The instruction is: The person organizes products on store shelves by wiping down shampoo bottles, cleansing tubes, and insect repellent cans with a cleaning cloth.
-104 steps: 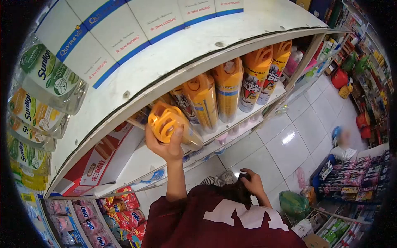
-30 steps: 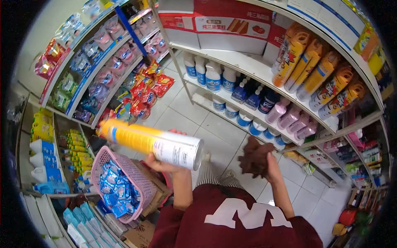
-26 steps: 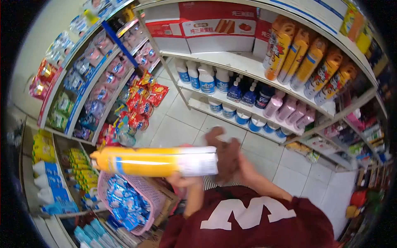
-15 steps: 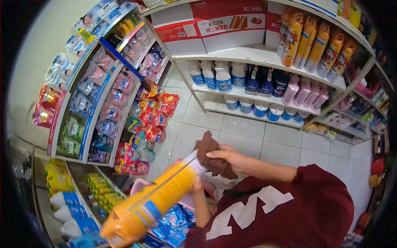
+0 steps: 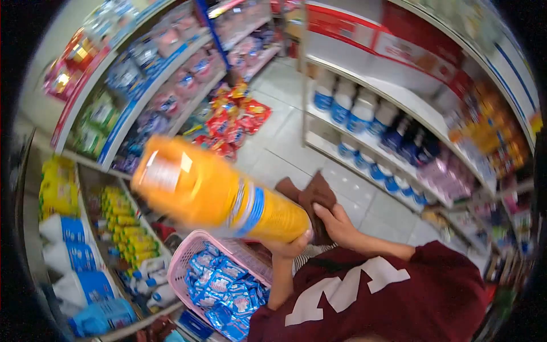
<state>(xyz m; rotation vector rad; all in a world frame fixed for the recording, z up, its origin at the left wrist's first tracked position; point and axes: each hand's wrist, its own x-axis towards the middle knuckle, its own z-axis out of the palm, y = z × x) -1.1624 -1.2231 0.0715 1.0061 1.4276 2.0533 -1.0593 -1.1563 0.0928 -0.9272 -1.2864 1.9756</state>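
Note:
A large yellow-orange aerosol can (image 5: 273,211) with a blue label band slants across the view, its orange cap end up and to the left, blurred by motion. Fingers of my left hand (image 5: 289,246) are closed round the can's lower end from beneath. In my right hand (image 5: 337,224) a brown cloth (image 5: 317,192) is gripped, the thumb pressing on top. This cloth lies against the can's base and partly hides it.
Below the can stands a pink basket (image 5: 178,261) of blue packets (image 5: 225,288). Shelves with yellow bottles (image 5: 128,222) run along the left. Red bags (image 5: 231,122) lie on the tiled floor. A white rack (image 5: 393,151) of bottles and orange cans stands at the right.
The can has swung its cap end upward, from the lower left to the middle left. The cloth has shifted right and down with my right hand. The whole view has turned, uncovering the basket.

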